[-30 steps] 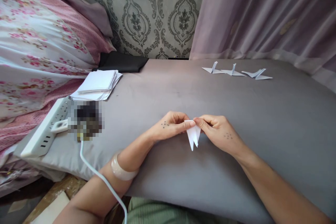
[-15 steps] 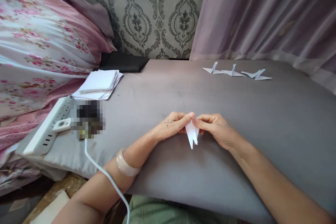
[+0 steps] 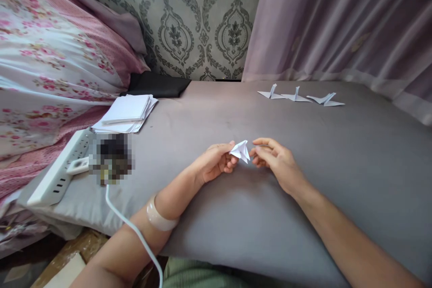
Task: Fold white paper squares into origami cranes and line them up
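Note:
A small folded piece of white paper with pointed flaps is pinched between the thumb and fingers of my left hand. Its points face right, toward my right hand. That hand hovers just beside the paper with a small gap, fingers slightly curled and apart, holding nothing. Both hands are above the grey cloth surface. Farther back on the right stand three folded white paper figures, the left one, the middle one and the right one, with wing-like points.
A stack of white paper sheets lies at the back left, before a black flat item. At left are a white power strip and a pixelated object. A white cable crosses my left forearm. Curtains hang at right.
My right hand has let go of the folded paper and moved slightly away. In my left hand the paper has turned, its points swinging from downward to the right. The view has tilted slightly.

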Tool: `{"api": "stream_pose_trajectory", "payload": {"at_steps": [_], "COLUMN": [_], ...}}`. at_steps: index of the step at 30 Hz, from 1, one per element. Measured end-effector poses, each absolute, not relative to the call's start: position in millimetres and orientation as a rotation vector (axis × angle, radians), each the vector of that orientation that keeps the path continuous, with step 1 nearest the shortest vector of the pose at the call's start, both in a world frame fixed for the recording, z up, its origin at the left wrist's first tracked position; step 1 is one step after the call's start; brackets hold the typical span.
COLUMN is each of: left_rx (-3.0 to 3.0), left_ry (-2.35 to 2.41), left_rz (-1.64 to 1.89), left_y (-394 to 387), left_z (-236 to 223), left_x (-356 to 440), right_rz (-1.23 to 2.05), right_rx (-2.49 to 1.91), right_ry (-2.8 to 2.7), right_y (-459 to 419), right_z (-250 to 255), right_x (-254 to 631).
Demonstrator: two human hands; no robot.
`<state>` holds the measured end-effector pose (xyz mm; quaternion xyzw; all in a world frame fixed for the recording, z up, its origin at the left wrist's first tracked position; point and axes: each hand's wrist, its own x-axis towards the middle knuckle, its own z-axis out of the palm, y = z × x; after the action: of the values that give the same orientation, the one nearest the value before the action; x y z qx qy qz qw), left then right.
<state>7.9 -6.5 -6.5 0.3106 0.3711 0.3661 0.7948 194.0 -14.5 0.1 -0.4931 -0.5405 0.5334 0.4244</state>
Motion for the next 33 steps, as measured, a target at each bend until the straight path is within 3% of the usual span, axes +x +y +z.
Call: {"api": "stream_pose_trajectory", "payload": {"at_steps": [4, 10, 15, 18, 33], "left_rx": [0.635, 0.785, 1.234, 1.467, 1.671], "left_ry": [0.801, 0.984, 1.396, 1.394, 1.234], "left_rz": [0.759, 0.665, 1.03, 1.251, 1.067], "left_y": [-4.1, -11.1, -12.3, -8.9, 5.8], "left_z": [-4.7, 1.7, 2.1, 0.0, -21.7], "left_x": [4.3, 8.2, 7.1, 5.0, 11.8], "right_rz": [0.801, 0.504, 0.41, 0.393, 0.487], "right_rx": [-1.081, -0.93, -1.089, -1.163, -1.159], "right_ry": [-1.694, -1.912, -1.86, -1.874, -1.939], "right_y": [-21.2, -25.5, -18.0, -12.4, -8.5], "right_z": [-2.7, -2.1, -10.2, -17.6, -22.3], "right_x": [190.1, 185.4, 189.0, 192.1, 186.1]}}
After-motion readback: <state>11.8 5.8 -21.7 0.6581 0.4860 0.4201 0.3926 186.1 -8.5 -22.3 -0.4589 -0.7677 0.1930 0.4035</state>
